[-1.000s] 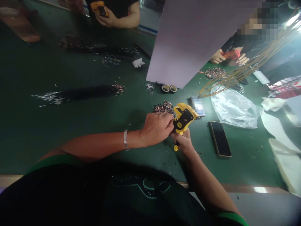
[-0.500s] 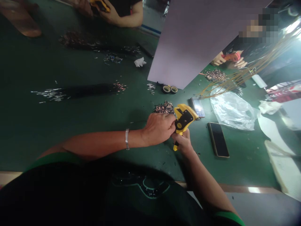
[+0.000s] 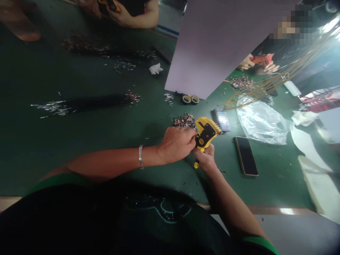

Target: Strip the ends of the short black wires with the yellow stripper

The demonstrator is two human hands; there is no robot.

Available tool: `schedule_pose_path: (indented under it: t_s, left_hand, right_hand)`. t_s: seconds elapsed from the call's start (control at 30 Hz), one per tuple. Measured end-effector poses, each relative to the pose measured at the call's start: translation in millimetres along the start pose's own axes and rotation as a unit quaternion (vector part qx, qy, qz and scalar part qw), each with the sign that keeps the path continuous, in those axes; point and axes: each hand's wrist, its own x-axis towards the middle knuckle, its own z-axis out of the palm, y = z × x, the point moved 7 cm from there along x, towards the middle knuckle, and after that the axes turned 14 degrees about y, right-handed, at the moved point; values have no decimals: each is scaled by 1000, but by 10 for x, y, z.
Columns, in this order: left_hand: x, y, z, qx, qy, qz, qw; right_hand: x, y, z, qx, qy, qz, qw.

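Note:
My right hand (image 3: 205,156) is wrapped around the handles of a yellow and black wire stripper (image 3: 208,128), its head pointing away from me. My left hand (image 3: 177,144) is closed in a pinch against the left side of the tool's head. A thin dark wire (image 3: 155,137) trails out to the left from under that hand; its pinched end is hidden by the fingers. Just beyond my left hand lies a heap of short black scraps with copper-coloured bits (image 3: 184,120). To the left, a bundle of black wires (image 3: 95,103) with bare ends lies on the green table (image 3: 106,131).
A phone (image 3: 246,156) lies to the right, near a lit handset (image 3: 222,120) and a clear plastic bag (image 3: 261,120). Two tape rolls (image 3: 190,99) sit by a grey upright panel (image 3: 212,46). Across the table, other people's hands (image 3: 122,15) hold similar tools.
The whole view has shifted slightly. Both hands and the wire stripper keep nearly the same place and grip.

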Motion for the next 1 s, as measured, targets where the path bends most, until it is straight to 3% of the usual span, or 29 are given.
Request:
schedule_pose_path:
  t_s: [0.37, 0.6, 0.77, 1.0]
  left_hand:
    - [65, -70, 11, 1, -13, -22, 1000]
    - [89, -89, -4, -12, -9, -31, 999]
    - [113, -124, -1, -24, -21, -55, 998]
    - [162, -156, -40, -44, -24, -79, 996]
  right_hand:
    - [15, -73, 115, 3, 15, -44, 999]
    - [34, 28, 120, -16, 27, -73, 997]
    - [44, 125, 141, -8, 3, -49, 999]
    - [56, 79, 162, 12, -9, -32, 999]
